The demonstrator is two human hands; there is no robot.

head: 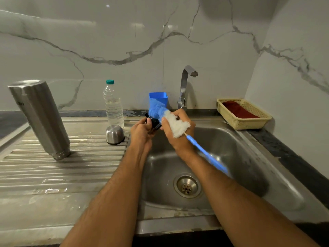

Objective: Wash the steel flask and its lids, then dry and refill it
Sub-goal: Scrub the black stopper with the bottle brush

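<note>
Flask (40,118): one, inverted at frame left, one steel cap (115,134) beside. Left hand (141,131) grips a half-hidden black lid (154,123); right hand (176,132) clutches one brush (175,124).

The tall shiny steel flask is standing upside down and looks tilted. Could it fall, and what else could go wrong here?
Maybe. The tall steel flask stands mouth-down on the ribbed steel drainboard; a bump could tip it. The small black lid, gripped by the left hand above the steel sink, could slip into the basin. The right hand grips the blue-and-white bottle brush by its bristles, so its long handle may swing about.
</note>
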